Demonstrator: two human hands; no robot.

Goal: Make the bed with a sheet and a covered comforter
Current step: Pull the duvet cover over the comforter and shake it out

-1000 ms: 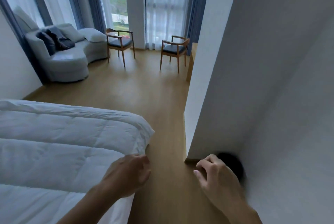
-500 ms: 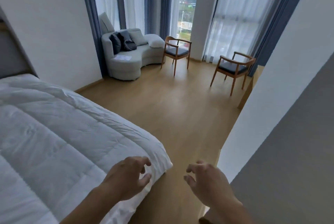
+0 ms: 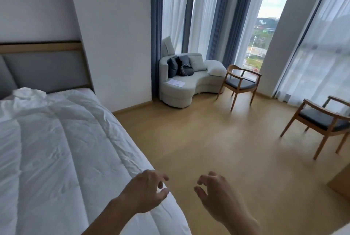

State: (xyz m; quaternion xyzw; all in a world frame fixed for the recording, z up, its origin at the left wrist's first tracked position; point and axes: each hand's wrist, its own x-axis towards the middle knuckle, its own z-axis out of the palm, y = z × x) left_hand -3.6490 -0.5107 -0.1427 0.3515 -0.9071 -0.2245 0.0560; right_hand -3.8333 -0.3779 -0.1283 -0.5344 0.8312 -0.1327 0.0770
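Comforter point(image 3: 56, 149), white and quilted, spread along the bed point(image 3: 47, 70) from the head end down to the near corner, wrinkled in many places and hanging a little over the side toward the wooden floor point(image 3: 208, 149). At the head end, a crumpled white cloth point(image 3: 28, 92) lying on top; sheet or cover, cannot tell. Left hand point(image 3: 145, 191) above the near corner, fingers loosely bent, nothing held; touching the fabric or only just over it, cannot tell. Right hand point(image 3: 217, 195) beside it, over the floor and apart from the fabric, fingers also loosely bent and empty. Probably about to take this corner for pulling straight. Several possible troubles from here. With a grasp by one hand only, likely to drag the whole comforter askew, one side then low and on the floor. With a too strong pull, likely to slide it off the bed, given no visible hold at the far end. With a pinch of the top layer only, likely to shift the outer fabric and leave the filling bunched. Also possible to trap the crumpled white cloth underneath, if not removed first. Safer to take the corner with both hands and pull slowly. Sofa point(image 3: 189, 85) and wooden chair point(image 3: 239, 85) well apart, no obstacle.
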